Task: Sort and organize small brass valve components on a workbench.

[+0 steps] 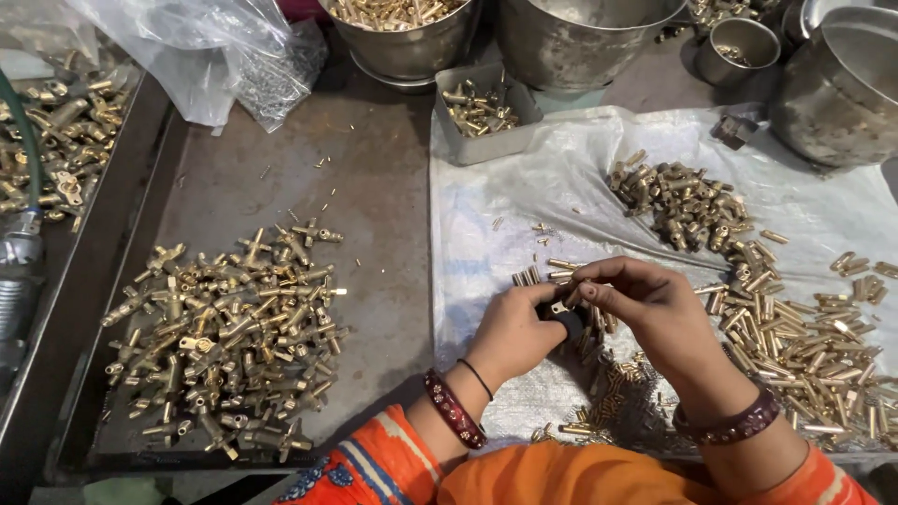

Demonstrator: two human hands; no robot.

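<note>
Steel bowl (pixel 412 42): brass bits | square tin (pixel 486 112): brass fittings

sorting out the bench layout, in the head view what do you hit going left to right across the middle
green hose → pile of assembled brass fittings on the dark tray → left hand → right hand → loose brass tubes on the white sheet

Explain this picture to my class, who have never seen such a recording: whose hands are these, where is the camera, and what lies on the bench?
The one camera sits on the person's head, looking down. Their left hand and right hand meet over a white plastic sheet, together gripping a small black-and-brass part; exactly how is hidden. Loose brass pins lie at the right, a heap of brass valve fittings on the dark metal tray at the left, and steel bowls behind.
</note>
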